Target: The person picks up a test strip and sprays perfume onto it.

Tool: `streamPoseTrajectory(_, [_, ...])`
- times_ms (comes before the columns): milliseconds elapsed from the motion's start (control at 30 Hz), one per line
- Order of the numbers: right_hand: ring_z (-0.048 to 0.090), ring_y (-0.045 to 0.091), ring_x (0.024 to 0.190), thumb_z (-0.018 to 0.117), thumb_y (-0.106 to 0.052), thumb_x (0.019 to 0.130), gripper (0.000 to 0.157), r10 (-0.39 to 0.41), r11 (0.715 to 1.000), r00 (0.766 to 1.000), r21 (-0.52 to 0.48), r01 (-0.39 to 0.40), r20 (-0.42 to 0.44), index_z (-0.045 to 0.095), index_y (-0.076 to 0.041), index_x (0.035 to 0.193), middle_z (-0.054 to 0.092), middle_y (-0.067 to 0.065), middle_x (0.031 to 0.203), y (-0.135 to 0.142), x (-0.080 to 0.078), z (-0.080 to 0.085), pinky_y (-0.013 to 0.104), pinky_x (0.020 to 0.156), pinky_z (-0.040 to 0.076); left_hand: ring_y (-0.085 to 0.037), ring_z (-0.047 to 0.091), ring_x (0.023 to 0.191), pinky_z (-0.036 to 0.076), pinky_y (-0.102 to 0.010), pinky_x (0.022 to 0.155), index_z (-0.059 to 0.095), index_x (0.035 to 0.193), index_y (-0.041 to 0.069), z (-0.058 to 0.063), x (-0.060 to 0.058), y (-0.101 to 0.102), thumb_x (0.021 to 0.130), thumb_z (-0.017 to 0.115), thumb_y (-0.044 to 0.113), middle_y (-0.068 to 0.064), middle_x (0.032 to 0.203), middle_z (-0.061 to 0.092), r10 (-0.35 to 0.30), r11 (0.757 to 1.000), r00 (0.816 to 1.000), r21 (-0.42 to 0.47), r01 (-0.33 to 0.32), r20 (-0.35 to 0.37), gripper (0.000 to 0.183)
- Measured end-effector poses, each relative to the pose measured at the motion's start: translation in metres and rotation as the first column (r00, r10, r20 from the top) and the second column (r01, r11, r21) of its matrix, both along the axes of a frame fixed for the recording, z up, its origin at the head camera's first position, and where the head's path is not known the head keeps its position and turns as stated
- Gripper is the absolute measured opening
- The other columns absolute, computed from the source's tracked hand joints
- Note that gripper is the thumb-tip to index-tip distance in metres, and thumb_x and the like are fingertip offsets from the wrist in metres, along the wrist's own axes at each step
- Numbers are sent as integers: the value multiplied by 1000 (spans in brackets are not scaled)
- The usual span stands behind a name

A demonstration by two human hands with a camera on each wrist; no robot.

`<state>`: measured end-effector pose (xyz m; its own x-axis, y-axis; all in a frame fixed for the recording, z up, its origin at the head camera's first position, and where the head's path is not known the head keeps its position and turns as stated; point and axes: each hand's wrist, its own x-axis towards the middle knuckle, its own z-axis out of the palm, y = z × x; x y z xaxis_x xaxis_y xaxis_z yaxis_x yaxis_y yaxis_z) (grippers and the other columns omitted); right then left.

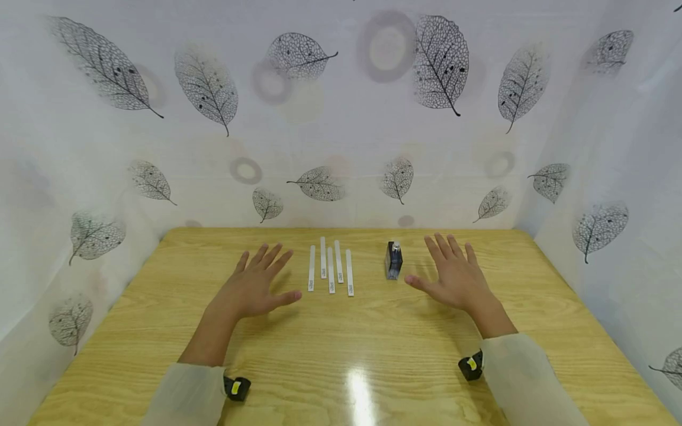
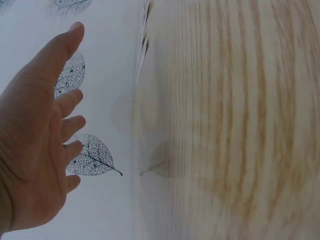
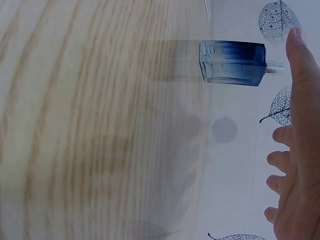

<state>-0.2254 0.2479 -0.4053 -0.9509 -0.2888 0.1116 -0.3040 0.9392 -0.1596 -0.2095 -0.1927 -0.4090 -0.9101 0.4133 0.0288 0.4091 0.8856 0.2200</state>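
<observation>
My left hand [image 1: 256, 287] hovers over the table with its fingers spread, holding nothing. Just right of it lie several white paper strips [image 1: 331, 269], side by side, each with small dark print at its near end. A dark blue glass perfume bottle [image 1: 393, 261] with a clear spray top stands upright to the right of the strips. Closest to that bottle is my right hand [image 1: 453, 275], its fingers straight and apart, not touching it. In the right wrist view the blue bottle [image 3: 233, 63] appears sideways, near the thumb. The left wrist view shows only the bare left hand [image 2: 40, 125].
The wooden table [image 1: 319, 355] reaches back to a pale curtain [image 1: 341, 130] printed with leaves, which also hangs along both sides. Small black devices with yellow labels are worn at the left wrist [image 1: 237, 388] and the right wrist [image 1: 471, 365].
</observation>
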Motion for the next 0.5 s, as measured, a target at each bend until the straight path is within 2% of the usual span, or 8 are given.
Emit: streamPoseTrajectory(500, [12, 47, 153, 47, -80, 91, 107, 3, 1000, 1000, 8, -3, -15, 18, -7, 164, 16, 22, 168, 1, 0, -2, 69, 119, 2, -40, 6, 156, 2, -66, 121, 20, 165, 19, 6, 2, 0, 92, 49, 77, -13, 170, 14, -9, 1000, 1000, 9, 9, -13, 98])
